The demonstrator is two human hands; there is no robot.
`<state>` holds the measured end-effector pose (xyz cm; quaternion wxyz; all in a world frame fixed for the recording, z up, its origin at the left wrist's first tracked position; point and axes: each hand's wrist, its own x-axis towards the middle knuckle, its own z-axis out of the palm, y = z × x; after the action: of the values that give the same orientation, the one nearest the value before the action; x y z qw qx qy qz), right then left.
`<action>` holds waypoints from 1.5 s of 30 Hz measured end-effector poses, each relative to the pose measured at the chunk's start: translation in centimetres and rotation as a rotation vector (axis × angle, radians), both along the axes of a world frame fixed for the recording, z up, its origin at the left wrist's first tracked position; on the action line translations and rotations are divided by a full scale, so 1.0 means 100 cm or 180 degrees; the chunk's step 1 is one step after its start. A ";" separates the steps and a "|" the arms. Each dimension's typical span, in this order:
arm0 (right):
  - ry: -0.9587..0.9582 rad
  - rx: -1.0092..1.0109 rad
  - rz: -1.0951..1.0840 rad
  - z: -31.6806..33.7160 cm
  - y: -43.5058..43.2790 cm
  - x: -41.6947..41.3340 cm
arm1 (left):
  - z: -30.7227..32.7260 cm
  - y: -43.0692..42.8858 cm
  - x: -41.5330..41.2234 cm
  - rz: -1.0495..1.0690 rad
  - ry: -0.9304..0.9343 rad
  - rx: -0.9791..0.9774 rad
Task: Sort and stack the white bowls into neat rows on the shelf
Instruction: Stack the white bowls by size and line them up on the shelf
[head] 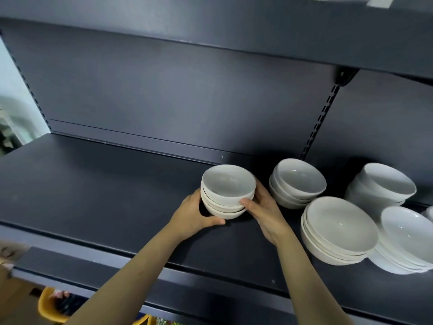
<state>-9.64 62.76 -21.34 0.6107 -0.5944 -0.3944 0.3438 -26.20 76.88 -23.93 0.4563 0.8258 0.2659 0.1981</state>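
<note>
no brand, label or writing can be read anywhere. at centre frame a stack (226, 195) of three small white bowls sits on the dark shelf (93, 195), gripped from both sides: the left hand (194, 213) curls around its left flank with the thumb under the lowest bowl, and the right hand (266, 207) cups its right flank with the thumb pressed on the front. whether the stack rests on the shelf or is slightly lifted cannot be told. just right of it stands a second stack (296, 184), tilted, of about three bowls. at lower right is a stack of wider bowls (339, 231), about four. further right are two more stacks (384, 184) (410, 240), partly cut off, so no count. the left half of the shelf is bare. an upper shelf (210, 31) spans the top. something yellow (50, 306) shows at lower left, below the shelf.
</note>
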 end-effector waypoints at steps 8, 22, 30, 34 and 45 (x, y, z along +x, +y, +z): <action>0.0083 0.0149 0.0260 0.019 0.003 0.000 | 0.023 -0.017 -0.010 0.0160 -0.0344 -0.0526; 0.0022 0.0244 0.0542 0.125 0.033 -0.052 | 0.104 -0.036 -0.078 0.0756 -0.1008 -0.0432; -0.0145 0.0277 0.0792 0.152 0.074 -0.122 | 0.123 -0.006 -0.156 0.0911 -0.1069 -0.0257; -0.0081 0.0332 0.0764 0.153 0.104 -0.171 | 0.134 0.028 -0.208 0.0867 -0.0951 -0.0200; -0.0008 0.0309 0.0536 0.145 0.173 -0.264 | 0.130 0.114 -0.300 0.0718 -0.0718 -0.0140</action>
<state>-36.02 80.05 -6.84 0.6072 -0.5293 -0.4600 0.3736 -56.24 88.32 -10.90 0.4760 0.7530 0.3083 0.3337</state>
